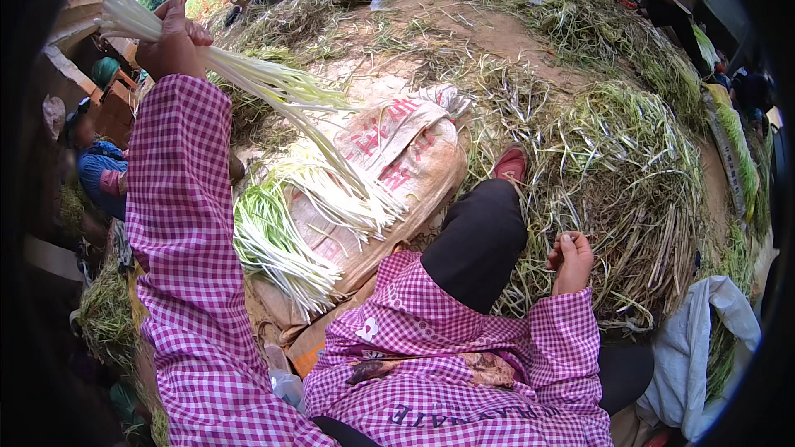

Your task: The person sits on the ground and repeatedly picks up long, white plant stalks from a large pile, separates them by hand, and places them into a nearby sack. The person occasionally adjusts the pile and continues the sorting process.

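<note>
Raised at the upper left, my left hand [174,43] grips a bunch of long pale stalks with yellowish leaves [273,77], whose ends reach down towards a woven sack [404,155]. On that sack lie a pile of white and yellow stalks [341,192] and, beside it, a bundle with greener leaves [273,236]. My right hand [571,257] is over a heap of leafy trimmings [627,192] at the right, thumb and fingers pinched together; whether something thin is between them I cannot tell. Both sleeves are purple checked cloth.
My bent leg in dark trousers [478,242] and a red shoe [511,163] come between the sack and the heap. A pale plastic sack [683,354] lies at the lower right. A person in blue [99,174] sits at the left. More trimmings cover the ground [459,18] ahead.
</note>
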### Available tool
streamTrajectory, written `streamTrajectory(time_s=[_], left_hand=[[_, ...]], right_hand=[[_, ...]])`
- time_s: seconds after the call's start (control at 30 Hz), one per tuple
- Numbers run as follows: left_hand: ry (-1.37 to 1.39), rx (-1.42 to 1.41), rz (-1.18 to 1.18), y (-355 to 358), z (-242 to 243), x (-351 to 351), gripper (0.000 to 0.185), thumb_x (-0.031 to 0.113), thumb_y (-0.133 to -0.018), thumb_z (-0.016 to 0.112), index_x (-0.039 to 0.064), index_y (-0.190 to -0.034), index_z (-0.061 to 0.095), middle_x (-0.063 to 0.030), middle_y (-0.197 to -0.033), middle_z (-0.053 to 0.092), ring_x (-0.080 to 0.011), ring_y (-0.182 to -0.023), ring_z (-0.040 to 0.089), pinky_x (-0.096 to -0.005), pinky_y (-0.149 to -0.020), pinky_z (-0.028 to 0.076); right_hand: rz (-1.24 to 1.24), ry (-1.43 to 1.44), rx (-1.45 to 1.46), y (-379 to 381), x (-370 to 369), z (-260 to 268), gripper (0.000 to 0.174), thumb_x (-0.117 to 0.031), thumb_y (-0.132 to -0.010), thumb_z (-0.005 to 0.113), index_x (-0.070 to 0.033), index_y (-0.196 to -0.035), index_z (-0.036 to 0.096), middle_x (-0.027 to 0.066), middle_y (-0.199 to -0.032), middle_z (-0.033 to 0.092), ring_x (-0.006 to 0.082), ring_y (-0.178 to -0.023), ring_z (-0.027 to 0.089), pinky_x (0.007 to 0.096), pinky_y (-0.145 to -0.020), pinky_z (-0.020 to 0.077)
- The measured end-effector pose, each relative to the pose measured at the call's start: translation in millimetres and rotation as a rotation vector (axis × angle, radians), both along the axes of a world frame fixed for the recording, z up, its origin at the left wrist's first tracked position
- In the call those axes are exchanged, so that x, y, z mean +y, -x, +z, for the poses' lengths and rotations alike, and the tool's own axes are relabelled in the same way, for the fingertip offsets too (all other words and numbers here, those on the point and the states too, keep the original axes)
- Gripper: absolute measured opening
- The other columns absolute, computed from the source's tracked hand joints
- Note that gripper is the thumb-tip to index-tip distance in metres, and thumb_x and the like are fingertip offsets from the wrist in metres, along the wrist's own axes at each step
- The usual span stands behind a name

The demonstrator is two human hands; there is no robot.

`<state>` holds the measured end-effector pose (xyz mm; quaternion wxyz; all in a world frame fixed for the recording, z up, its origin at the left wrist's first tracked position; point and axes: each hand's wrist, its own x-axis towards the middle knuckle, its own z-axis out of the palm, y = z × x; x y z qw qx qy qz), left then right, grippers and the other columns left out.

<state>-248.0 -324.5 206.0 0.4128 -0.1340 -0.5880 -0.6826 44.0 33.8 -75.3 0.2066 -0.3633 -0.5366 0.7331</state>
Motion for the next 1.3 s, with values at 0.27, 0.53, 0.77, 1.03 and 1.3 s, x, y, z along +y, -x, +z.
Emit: streamTrajectory(time_s=[0.27, 0.53, 0.77, 1.03, 1.3], left_hand=[[1.589, 0.476, 0.107, 27.2, -198.5, -1.1, 0.009, 0.015, -0.073, 0.063, 0.008, -0.077, 0.058, -0.0008, -0.06, 0.05, -0.0153, -0.058, 0.048, -0.0278, -0.064, 0.039], [1.996, -0.224, -0.185, -14.3, -378.7, -34.2, 0.009, 0.014, -0.076, 0.051, 0.008, -0.078, 0.058, -0.003, -0.078, 0.057, -0.0182, -0.088, 0.054, -0.0445, -0.09, 0.034], [2.06, -0.857, -0.329, -9.7, -337.3, 3.3, 0.04, 0.0, -0.071, 0.053, 0.009, -0.11, 0.055, -0.0138, -0.104, 0.053, -0.0272, -0.111, 0.044, -0.0451, -0.103, 0.023], [1.774, -0.756, -0.411, -5.3, -342.9, -14.2, 0.066, -0.019, -0.056, 0.048, 0.01, -0.115, 0.051, -0.0151, -0.122, 0.045, -0.0312, -0.118, 0.037, -0.0408, -0.1, 0.03], [1.199, -1.071, -0.335, -128.3, -209.1, -112.1, 0.043, 0.003, -0.074, 0.063, 0.004, -0.115, 0.051, -0.0108, -0.1, 0.057, -0.021, -0.092, 0.055, -0.0326, -0.082, 0.046]], right_hand=[[0.29, -0.011, -0.109, 4.0, -19.4, -34.9, 0.007, -0.011, -0.084, 0.051, -0.005, -0.081, 0.054, 0.0, -0.061, 0.053, 0.0075, -0.048, 0.049, 0.02, -0.045, 0.039], [0.357, -0.047, -0.17, 2.9, -34.2, -30.8, 0.008, -0.008, -0.083, 0.051, -0.002, -0.085, 0.056, -0.0026, -0.065, 0.053, 0.0044, -0.05, 0.043, 0.0191, -0.046, 0.0342], [0.544, -0.196, -0.347, -24.0, -22.6, 20.6, 0.009, -0.001, -0.079, 0.051, 0.001, -0.086, 0.055, 0.0015, -0.071, 0.055, 0.0075, -0.056, 0.051, 0.0214, -0.05, 0.0402], [0.528, -0.683, -0.469, -77.6, 30.5, 66.5, 0.01, 0.0, -0.073, 0.051, 0.006, -0.081, 0.055, 0.0067, -0.069, 0.051, 0.012, -0.056, 0.051, 0.023, -0.052, 0.0406], [0.667, -0.92, -0.814, -146.3, 136.9, 35.5, 0.025, -0.011, -0.077, 0.055, 0.007, -0.094, 0.058, 0.0126, -0.084, 0.06, 0.0202, -0.074, 0.055, 0.0309, -0.069, 0.043]])
